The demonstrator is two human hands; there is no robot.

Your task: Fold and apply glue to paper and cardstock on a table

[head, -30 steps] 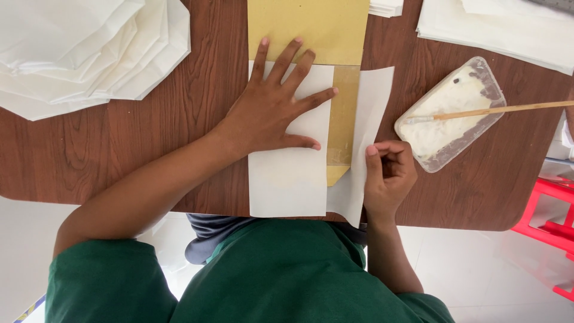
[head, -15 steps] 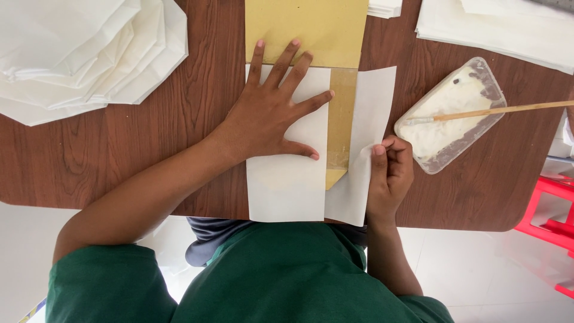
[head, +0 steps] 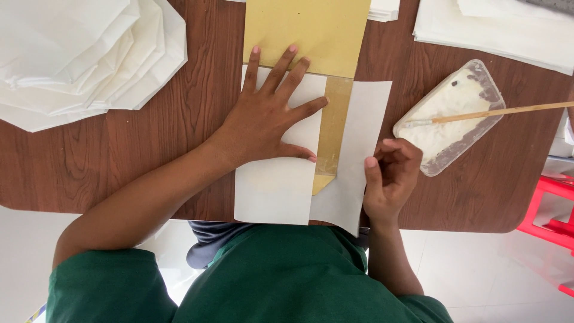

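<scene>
A: What's the best way to handle this fold?

B: I'd judge it needs the flat hand firm and the lifting hand slow, so the crease lands straight along the mustard-yellow cardboard template. Nearest the body, the white paper sheet hangs a little over the edge of the brown wood-grain desk.

A: And the fingers?

B: The right hand is partly curled, thumb and fingers pinching the sheet's right flap at its outer edge. The left hand is spread wide open, palm down, pressing the already folded left panel; its thumb tip touches the panel's edge just beside the exposed yellow strip.

A: Farther out?

B: The clear plastic tray of white paste sits right of the flap, a thin wooden-handled brush resting in it. A fanned stack of white paper bags lies far left, more white sheets far right.
</scene>
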